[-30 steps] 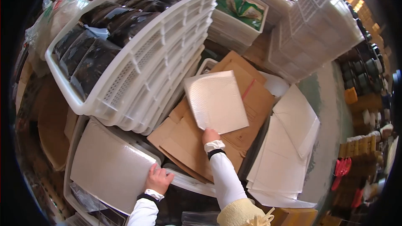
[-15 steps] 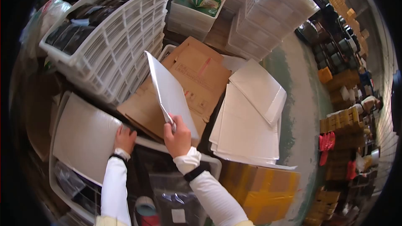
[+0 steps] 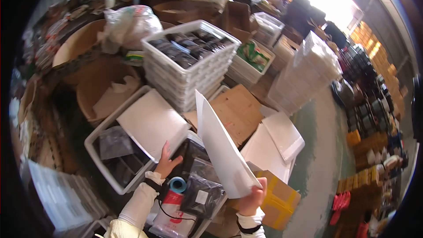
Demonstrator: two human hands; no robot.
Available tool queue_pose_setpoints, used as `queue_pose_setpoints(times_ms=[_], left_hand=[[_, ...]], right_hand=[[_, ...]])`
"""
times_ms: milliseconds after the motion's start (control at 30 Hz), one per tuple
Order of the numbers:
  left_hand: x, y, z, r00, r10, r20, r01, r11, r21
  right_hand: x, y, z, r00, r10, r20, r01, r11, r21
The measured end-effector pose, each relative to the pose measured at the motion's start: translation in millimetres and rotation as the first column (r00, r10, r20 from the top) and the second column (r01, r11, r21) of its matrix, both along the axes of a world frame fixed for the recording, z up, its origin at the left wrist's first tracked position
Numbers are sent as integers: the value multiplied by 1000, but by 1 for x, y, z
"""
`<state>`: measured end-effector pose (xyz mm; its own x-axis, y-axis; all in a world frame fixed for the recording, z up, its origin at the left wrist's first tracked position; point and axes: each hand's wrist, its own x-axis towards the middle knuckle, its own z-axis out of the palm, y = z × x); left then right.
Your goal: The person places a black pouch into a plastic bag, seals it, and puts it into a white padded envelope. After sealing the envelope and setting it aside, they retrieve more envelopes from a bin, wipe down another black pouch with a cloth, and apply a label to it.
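My right hand (image 3: 253, 196) grips the lower corner of a white sheet (image 3: 220, 150), which stands tilted up over a crate of dark plastic-wrapped packets (image 3: 202, 196). My left hand (image 3: 166, 163) has its fingers spread and holds nothing. It is beside the lower corner of a white foam sheet (image 3: 152, 119) lying across a white crate (image 3: 92, 143) with dark bags inside. A blue-rimmed roll (image 3: 177, 184) and a red and white package (image 3: 169, 213) lie just below my left hand.
Stacked white crates (image 3: 189, 68) stand behind, with a flattened cardboard box (image 3: 238, 110) to their right. More white sheets (image 3: 269, 145) lie at the right above a yellow-taped carton (image 3: 280, 198). Translucent bins (image 3: 304, 72) are stacked by the green-grey floor (image 3: 315, 145).
The view has swung up and left. My right hand has moved right and lower with the white sheet. My left hand has left the foam sheet and spread its fingers.
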<state>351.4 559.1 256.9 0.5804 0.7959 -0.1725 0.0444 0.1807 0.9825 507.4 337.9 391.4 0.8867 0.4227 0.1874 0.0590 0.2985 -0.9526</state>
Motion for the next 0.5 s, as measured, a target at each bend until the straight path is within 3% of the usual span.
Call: queue_pose_setpoints(times_ms=[67, 133, 200, 300, 400, 433, 500], left_hand=[[-43, -14, 20, 999, 3, -50, -2, 999, 37], [-82, -27, 39, 993, -2, -121, 19, 991, 136], [-114, -38, 60, 997, 36, -67, -28, 993, 114], [-159, -69, 104, 996, 34, -83, -30, 999, 39], [-215, -102, 109, 997, 16, -80, -16, 1000, 2], [-227, -124, 125, 982, 174, -76, -167, 982, 84], [-252, -157, 135, 946, 283, -159, -282, 959, 31]], right_hand=[[-28, -4, 41, 984, 48, -174, -47, 999, 6], [-40, -20, 55, 963, 197, -183, -203, 979, -17], [-42, -37, 50, 929, 326, -177, -341, 938, -61], [-59, -48, 66, 796, 414, -442, -428, 901, 74], [-54, -57, 60, 720, 536, -441, -533, 834, 145], [-52, -58, 58, 738, 551, -389, -559, 823, 104], [-49, -50, 40, 858, 425, -287, -492, 841, -224]])
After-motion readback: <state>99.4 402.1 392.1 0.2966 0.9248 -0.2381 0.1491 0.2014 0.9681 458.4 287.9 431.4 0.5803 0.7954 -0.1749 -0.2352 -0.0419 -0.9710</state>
